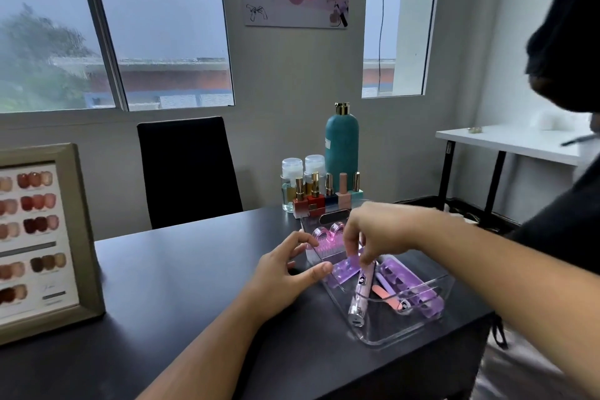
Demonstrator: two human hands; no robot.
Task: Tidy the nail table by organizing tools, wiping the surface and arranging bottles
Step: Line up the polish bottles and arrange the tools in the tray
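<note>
Both my forearms reach over the black table (194, 269). On it sits a clear tray (383, 339) of purple nail tools before the polish bottles (316, 201). My left hand (282, 276) rests open at its rim; my right hand (376, 230) pinches, I think, the lilac nail drill (358, 297).

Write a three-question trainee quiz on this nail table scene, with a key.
1. True or false: the teal bottle stands in front of the polish bottles.
2. The right hand reaches into: A) framed swatch chart B) clear tray C) black chair
3. Fill in: the left hand rests at the tray's ____ edge.

Key: 1 false; 2 B; 3 left.
</note>
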